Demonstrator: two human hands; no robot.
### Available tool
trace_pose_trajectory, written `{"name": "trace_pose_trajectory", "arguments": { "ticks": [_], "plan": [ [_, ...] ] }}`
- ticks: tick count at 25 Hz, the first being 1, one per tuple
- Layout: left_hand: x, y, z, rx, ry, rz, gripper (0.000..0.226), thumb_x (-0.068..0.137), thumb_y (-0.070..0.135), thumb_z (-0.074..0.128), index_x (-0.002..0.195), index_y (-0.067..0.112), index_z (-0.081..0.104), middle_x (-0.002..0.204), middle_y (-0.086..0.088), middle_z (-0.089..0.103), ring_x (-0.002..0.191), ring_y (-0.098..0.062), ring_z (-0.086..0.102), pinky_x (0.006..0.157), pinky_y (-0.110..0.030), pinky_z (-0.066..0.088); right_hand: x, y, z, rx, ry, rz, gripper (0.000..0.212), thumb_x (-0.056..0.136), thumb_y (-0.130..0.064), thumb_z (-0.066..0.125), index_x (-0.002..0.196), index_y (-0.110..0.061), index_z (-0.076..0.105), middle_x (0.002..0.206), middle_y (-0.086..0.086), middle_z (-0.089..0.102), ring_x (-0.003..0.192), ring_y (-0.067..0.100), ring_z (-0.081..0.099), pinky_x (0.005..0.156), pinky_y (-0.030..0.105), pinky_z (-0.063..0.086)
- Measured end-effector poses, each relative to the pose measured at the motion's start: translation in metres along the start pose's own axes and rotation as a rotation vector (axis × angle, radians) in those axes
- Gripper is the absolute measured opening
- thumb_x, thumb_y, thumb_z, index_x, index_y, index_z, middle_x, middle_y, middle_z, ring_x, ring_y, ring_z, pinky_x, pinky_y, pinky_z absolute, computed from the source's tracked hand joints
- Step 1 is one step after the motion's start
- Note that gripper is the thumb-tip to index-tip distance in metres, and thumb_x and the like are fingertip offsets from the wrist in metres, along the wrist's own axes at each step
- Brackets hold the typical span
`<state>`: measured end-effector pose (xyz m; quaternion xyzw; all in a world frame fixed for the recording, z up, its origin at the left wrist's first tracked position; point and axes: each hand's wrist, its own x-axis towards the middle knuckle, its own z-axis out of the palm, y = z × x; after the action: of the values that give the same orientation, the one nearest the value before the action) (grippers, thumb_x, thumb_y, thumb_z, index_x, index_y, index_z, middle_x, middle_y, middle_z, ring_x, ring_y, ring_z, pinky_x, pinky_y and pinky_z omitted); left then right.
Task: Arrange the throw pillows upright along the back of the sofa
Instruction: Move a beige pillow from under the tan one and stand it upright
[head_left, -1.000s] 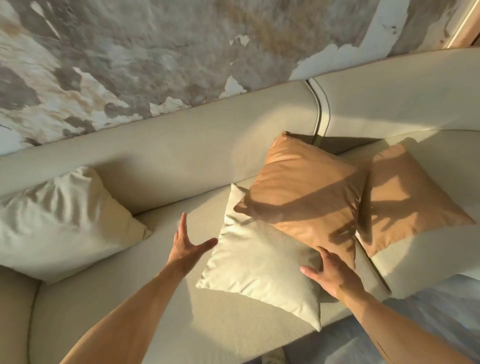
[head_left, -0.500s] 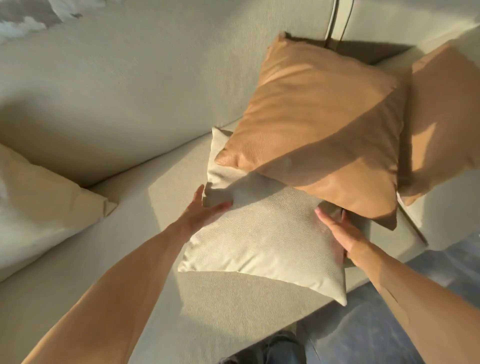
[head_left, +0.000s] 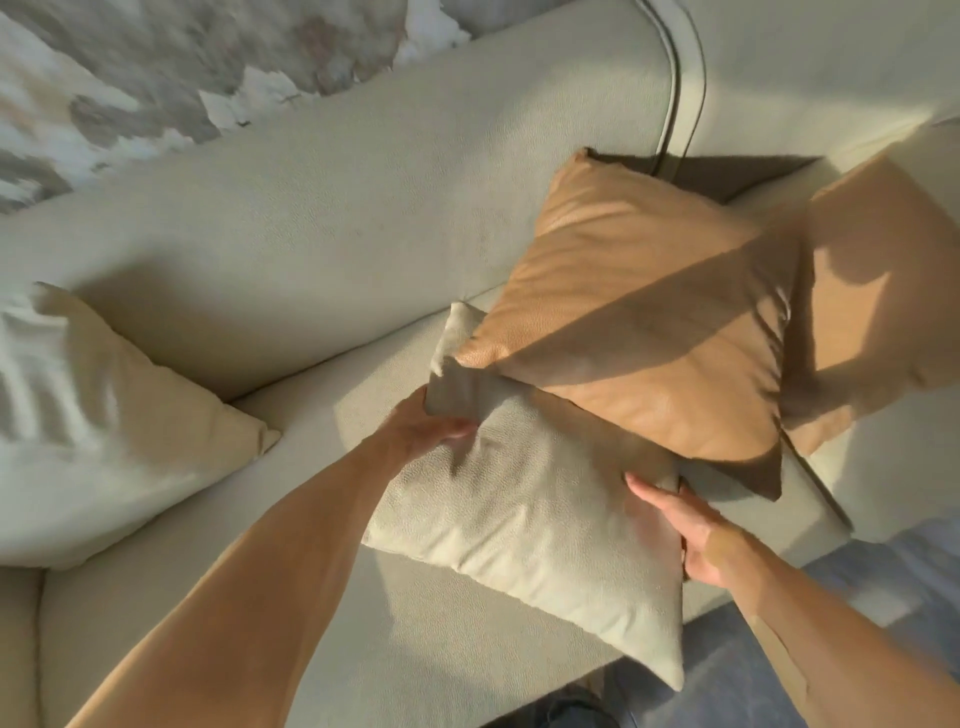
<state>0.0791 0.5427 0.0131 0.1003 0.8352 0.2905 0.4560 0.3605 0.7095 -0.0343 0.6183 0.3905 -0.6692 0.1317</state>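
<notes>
Both hands now on square cream fabric pillow (head_left: 524, 530), a second ago only reaching toward it; left hand (head_left: 421, 434) pinches its far-left edge, fabric bunched; right hand (head_left: 691, 535) curls round its right edge; pillow flat on beige sofa seat (head_left: 332, 410), far corner under tan leather pillow (head_left: 639, 332); grasp made, lift to sofa back likely next.

Four throw pillows in all: two cream ones (head_left: 524, 525) (head_left: 104, 415) and two tan ones (head_left: 649, 322) (head_left: 883, 291), the far-right one blurred and cut off, so probably tan. One sofa (head_left: 363, 208). Two bare hands (head_left: 426, 431) (head_left: 685, 530).
</notes>
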Motion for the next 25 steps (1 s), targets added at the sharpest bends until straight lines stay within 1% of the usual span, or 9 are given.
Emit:
{"name": "trace_pose_trajectory", "arguments": {
  "ticks": [2,4,7,11,15,18,20,22,25],
  "plan": [
    [-0.014,0.004,-0.022,0.072,0.019,-0.006,0.068,0.069,0.026,0.085,0.13,0.026,0.055,0.115,0.005,0.064,0.104,-0.017,0.059,0.089,-0.027,0.047,-0.019,0.009,0.021,0.025,-0.047,0.003,0.124,0.038,-0.065,0.091,0.146,-0.044,0.033,0.145,0.01,0.052,0.127,0.035,0.052,0.103,0.067,0.039],
    [-0.029,0.0,-0.048,0.123,0.05,-0.016,0.069,0.064,0.029,0.086,0.127,0.028,0.058,0.118,0.005,0.065,0.109,-0.018,0.058,0.095,-0.031,0.046,-0.034,0.018,0.051,0.042,-0.09,0.018,0.108,0.035,-0.063,0.09,0.132,-0.043,0.046,0.127,0.01,0.064,0.113,0.034,0.062,0.095,0.067,0.045],
    [-0.055,-0.02,-0.092,0.183,0.092,-0.009,0.059,0.068,0.025,0.082,0.123,0.023,0.061,0.113,0.003,0.068,0.106,-0.018,0.062,0.094,-0.032,0.049,-0.055,0.03,0.103,0.064,-0.11,0.019,0.088,0.049,-0.055,0.083,0.127,-0.04,0.048,0.121,0.01,0.064,0.109,0.033,0.061,0.094,0.065,0.048],
    [-0.091,-0.066,-0.15,0.15,0.2,-0.026,0.071,0.06,0.031,0.084,0.126,0.025,0.056,0.109,0.001,0.069,0.104,-0.024,0.065,0.095,-0.04,0.052,-0.077,0.033,0.162,0.029,-0.161,-0.007,0.076,0.063,-0.052,0.083,0.128,-0.039,0.044,0.12,0.006,0.063,0.109,0.031,0.06,0.088,0.06,0.051],
    [-0.119,-0.104,-0.18,-0.028,0.309,0.013,0.089,0.06,0.033,0.087,0.138,0.03,0.045,0.111,0.005,0.067,0.106,-0.021,0.064,0.098,-0.04,0.05,-0.095,0.012,0.19,-0.04,-0.18,-0.245,0.084,0.061,-0.047,0.085,0.133,-0.04,0.042,0.12,-0.006,0.065,0.11,0.025,0.061,0.097,0.058,0.047],
    [-0.124,-0.117,-0.184,-0.176,0.358,0.036,0.099,0.066,0.028,0.089,0.148,0.03,0.033,0.119,0.006,0.064,0.107,-0.017,0.062,0.094,-0.028,0.05,-0.103,-0.028,0.189,-0.151,-0.15,-0.445,0.095,0.062,-0.043,0.09,0.138,-0.042,0.034,0.114,-0.018,0.061,0.11,0.017,0.057,0.103,0.046,0.042],
    [-0.122,-0.118,-0.184,-0.248,0.392,0.045,0.091,0.068,0.021,0.089,0.143,0.03,0.039,0.111,0.008,0.065,0.1,-0.012,0.063,0.076,-0.015,0.048,-0.104,-0.059,0.189,-0.189,-0.165,-0.573,0.099,0.061,-0.033,0.093,0.14,-0.034,0.034,0.12,-0.011,0.063,0.109,0.015,0.062,0.091,0.032,0.051],
    [-0.115,-0.115,-0.181,-0.278,0.414,0.026,0.074,0.068,0.016,0.088,0.13,0.026,0.049,0.101,0.009,0.064,0.099,-0.013,0.064,0.065,-0.011,0.044,-0.097,-0.092,0.189,-0.263,-0.145,-0.665,0.083,0.067,-0.01,0.089,0.135,-0.021,0.042,0.116,-0.002,0.067,0.095,0.006,0.069,0.072,0.015,0.054],
    [-0.099,-0.109,-0.176,-0.339,0.442,-0.03,0.084,0.064,0.016,0.09,0.134,0.019,0.044,0.11,0.0,0.063,0.106,-0.021,0.062,0.08,-0.026,0.052,-0.082,-0.134,0.188,-0.336,-0.096,-0.653,0.082,0.054,-0.027,0.096,0.121,-0.019,0.049,0.11,0.001,0.068,0.092,0.013,0.068,0.082,0.027,0.055]
  ]
}}
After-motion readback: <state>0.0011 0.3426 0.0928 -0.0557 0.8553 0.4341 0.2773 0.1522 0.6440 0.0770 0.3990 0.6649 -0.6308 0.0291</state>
